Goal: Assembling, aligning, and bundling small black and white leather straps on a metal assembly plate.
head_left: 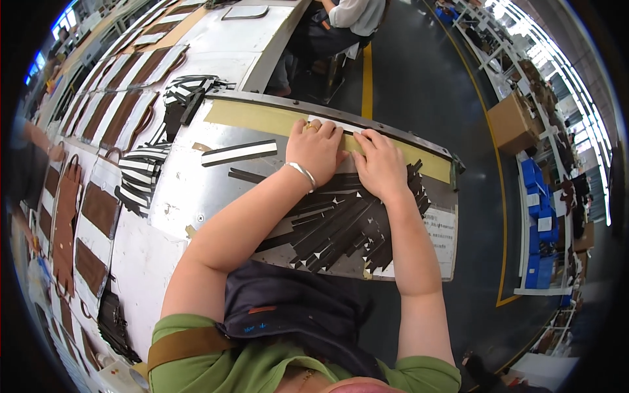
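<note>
Both hands, left hand (316,149), right hand (380,164), press white strip (327,124); fingertips hide its middle.

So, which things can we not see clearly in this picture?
- Head view: the piece under the fingertips is hidden by the left hand and right hand.
- Black strips: partly covered by both forearms.
- Paper sheet: print too small.
- Brown pieces: bent and blurred near the left rim.

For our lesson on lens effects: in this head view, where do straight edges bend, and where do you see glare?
Head view: the metal bar above the left hand and right hand bows as an arc; the yellow floor line curves near the rim; glare whitens the metal plate; the corners go black.
</note>
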### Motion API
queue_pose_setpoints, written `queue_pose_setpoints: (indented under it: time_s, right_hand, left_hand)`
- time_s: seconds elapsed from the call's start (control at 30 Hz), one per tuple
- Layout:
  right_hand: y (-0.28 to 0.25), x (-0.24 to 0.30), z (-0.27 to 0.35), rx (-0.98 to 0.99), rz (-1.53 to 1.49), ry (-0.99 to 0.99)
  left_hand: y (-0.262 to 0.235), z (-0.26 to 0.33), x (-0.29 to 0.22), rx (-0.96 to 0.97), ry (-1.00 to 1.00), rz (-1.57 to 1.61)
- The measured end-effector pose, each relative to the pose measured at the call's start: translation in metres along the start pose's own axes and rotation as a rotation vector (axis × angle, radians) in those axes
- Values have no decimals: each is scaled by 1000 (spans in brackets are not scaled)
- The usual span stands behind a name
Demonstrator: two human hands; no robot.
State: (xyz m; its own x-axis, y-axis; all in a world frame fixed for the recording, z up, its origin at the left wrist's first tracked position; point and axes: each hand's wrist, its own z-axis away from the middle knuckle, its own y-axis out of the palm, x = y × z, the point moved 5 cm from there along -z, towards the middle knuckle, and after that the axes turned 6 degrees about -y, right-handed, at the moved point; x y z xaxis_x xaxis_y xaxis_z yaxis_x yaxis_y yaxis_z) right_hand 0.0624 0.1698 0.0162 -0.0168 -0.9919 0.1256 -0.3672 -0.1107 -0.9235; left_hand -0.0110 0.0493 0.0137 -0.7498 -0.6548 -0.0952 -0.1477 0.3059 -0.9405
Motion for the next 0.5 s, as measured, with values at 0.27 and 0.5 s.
queue_pose_setpoints:
  time_s: [0.27,0.5]
  right_hand:
    - [-1,0,-2,-46,21,-22]
    - [-3,0,0,-71,-1,-10]
  left_hand:
    - [4,-6,2,-29,33,25]
    - [1,-2,3,-77,27,18]
